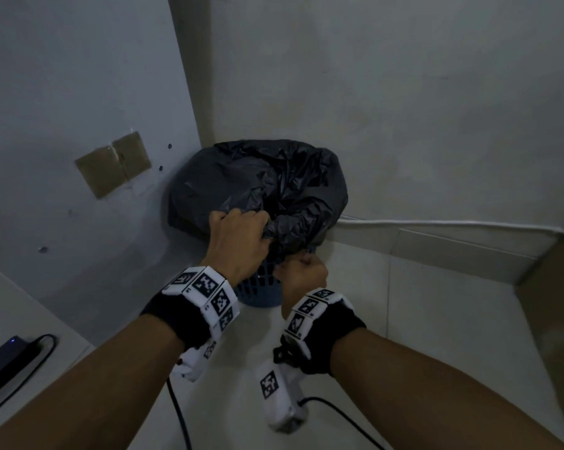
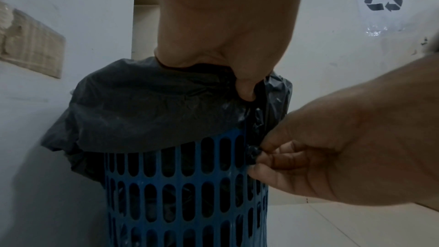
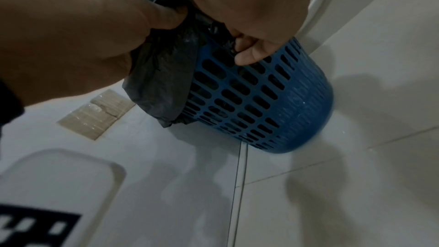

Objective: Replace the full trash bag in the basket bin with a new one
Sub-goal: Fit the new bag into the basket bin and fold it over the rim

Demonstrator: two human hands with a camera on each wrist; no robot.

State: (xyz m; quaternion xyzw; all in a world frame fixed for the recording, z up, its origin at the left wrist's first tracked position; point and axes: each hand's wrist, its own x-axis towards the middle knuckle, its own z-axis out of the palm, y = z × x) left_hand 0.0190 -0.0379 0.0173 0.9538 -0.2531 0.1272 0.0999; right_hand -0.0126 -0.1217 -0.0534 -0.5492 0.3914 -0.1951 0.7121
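A blue slotted basket bin (image 1: 257, 290) (image 2: 185, 194) (image 3: 273, 104) stands on the tiled floor in a wall corner. A black trash bag (image 1: 257, 177) (image 2: 142, 104) (image 3: 164, 85) lines it and is folded down over the rim. My left hand (image 1: 238, 241) (image 2: 225, 35) (image 3: 83, 35) grips a bunch of the bag at the near rim. Just below and to the right, my right hand (image 1: 301, 269) (image 2: 332, 157) (image 3: 249, 16) pinches a small knotted bit of the bag against the bin's side. What the bag contains is hidden.
Walls close in behind and to the left of the bin. Cardboard patches (image 1: 113, 164) are taped to the left wall. A white conduit (image 1: 436, 224) runs along the wall base. A dark device (image 1: 4, 358) lies on a ledge at lower left. A brown panel (image 1: 553, 303) stands at right.
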